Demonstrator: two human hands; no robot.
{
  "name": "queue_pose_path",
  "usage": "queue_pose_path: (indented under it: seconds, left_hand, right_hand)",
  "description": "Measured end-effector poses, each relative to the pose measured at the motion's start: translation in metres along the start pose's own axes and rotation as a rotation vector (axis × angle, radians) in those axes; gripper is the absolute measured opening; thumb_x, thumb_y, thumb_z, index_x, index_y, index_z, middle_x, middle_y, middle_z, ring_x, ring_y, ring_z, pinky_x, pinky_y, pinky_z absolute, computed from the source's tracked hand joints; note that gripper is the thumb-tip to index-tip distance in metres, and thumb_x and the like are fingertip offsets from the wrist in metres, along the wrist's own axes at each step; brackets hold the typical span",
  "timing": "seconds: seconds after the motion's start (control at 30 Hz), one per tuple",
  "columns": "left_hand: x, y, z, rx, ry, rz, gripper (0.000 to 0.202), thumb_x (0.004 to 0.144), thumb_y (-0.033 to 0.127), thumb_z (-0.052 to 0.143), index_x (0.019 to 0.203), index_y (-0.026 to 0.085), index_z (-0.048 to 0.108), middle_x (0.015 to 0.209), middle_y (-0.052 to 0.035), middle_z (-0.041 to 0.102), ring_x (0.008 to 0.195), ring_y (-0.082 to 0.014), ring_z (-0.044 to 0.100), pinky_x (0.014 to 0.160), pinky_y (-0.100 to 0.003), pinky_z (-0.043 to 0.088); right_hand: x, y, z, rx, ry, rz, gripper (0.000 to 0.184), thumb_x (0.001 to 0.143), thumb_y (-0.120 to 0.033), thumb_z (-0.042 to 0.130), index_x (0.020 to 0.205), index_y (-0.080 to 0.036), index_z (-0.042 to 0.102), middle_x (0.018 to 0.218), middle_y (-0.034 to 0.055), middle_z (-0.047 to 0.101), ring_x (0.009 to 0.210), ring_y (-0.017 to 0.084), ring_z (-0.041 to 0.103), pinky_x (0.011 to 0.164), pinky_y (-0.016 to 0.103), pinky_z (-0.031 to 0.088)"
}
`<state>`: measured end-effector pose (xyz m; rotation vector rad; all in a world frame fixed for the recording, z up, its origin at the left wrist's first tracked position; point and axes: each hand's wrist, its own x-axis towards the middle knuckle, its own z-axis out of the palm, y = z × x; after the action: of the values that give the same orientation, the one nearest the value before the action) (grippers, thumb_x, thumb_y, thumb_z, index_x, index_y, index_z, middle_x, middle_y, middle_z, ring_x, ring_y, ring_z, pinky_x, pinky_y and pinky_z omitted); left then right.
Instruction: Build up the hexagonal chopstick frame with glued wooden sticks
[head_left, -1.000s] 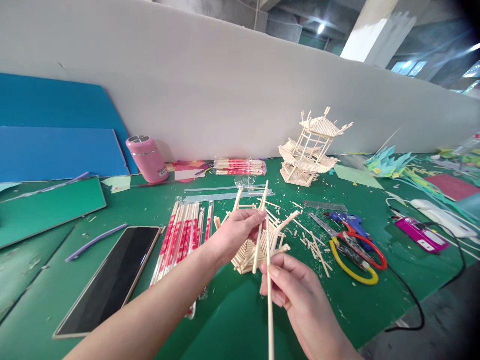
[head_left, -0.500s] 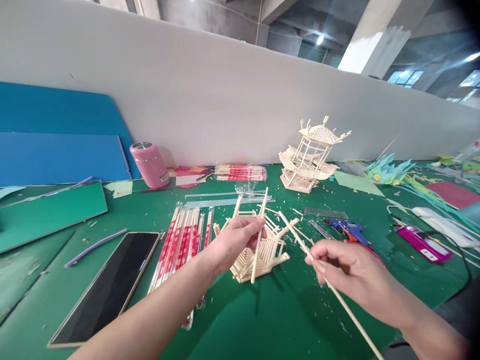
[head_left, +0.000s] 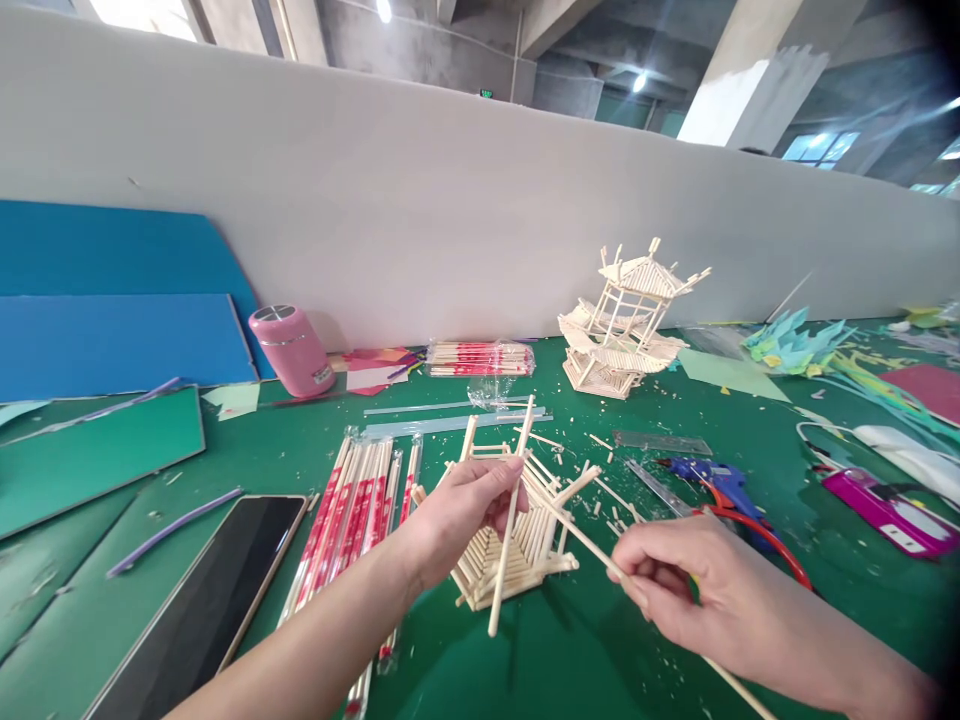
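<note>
My left hand (head_left: 472,510) pinches a short wooden stick (head_left: 502,579), which slants upright above a partly hidden frame of wooden sticks (head_left: 491,570). Between the fingers of my right hand (head_left: 675,570) is a long chopstick (head_left: 592,543). Its far end reaches toward the stick in my left hand; whether the two touch I cannot tell. The stick frame sits on the green table, with a slatted floor and pieces standing up around its edge. Chopsticks in red-and-white wrappers (head_left: 352,510) lie to the left of it.
A finished-looking stick pavilion (head_left: 626,325) stands at the back. Right of my hands lie a blue glue gun (head_left: 712,480), red-handled scissors (head_left: 780,548) and a magenta power strip (head_left: 889,510). A phone (head_left: 202,600), a pink flask (head_left: 292,350) and blue boards (head_left: 112,340) are at the left.
The long chopstick in my right hand has moved left, its tip now at the short stick. My left hand keeps its grip, and the view has shifted slightly.
</note>
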<state>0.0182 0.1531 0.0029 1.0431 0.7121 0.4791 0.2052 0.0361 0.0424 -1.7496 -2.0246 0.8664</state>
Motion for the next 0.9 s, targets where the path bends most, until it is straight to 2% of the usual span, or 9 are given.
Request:
queue_pose_path:
  seconds: [0.37,0.6,0.9]
  left_hand:
    - [0.004,0.002,-0.003,0.015,0.001,-0.057,0.027,0.075,0.04,0.057,0.063,0.015,0.054,0.056,0.0026,0.047,0.054,-0.0098,0.042,0.054,-0.024,0.034]
    - [0.004,0.002,-0.003,0.079,-0.053,-0.012,0.03,0.077,0.037,0.053,0.056,0.015,0.054,0.055,0.0006,0.052,0.051,-0.0102,0.044,0.053,-0.025,0.035]
    - [0.004,0.002,-0.002,0.071,-0.05,0.006,0.029,0.077,0.036,0.053,0.056,0.015,0.055,0.055,0.0002,0.053,0.05,-0.0103,0.044,0.054,-0.025,0.035]
  right_hand:
    - [0.008,0.006,0.001,0.071,-0.042,0.007,0.017,0.08,-0.019,0.045,0.063,-0.021,0.048,0.054,-0.0043,0.042,0.048,0.009,0.036,0.042,0.021,0.027]
    - [0.01,0.004,0.001,0.07,-0.045,0.027,0.017,0.079,-0.02,0.045,0.063,-0.021,0.048,0.052,-0.0047,0.042,0.046,0.009,0.036,0.04,0.021,0.026]
    - [0.012,-0.001,0.001,0.05,-0.065,0.056,0.016,0.079,-0.019,0.044,0.064,-0.021,0.048,0.052,-0.0056,0.041,0.046,0.008,0.036,0.041,0.02,0.026]
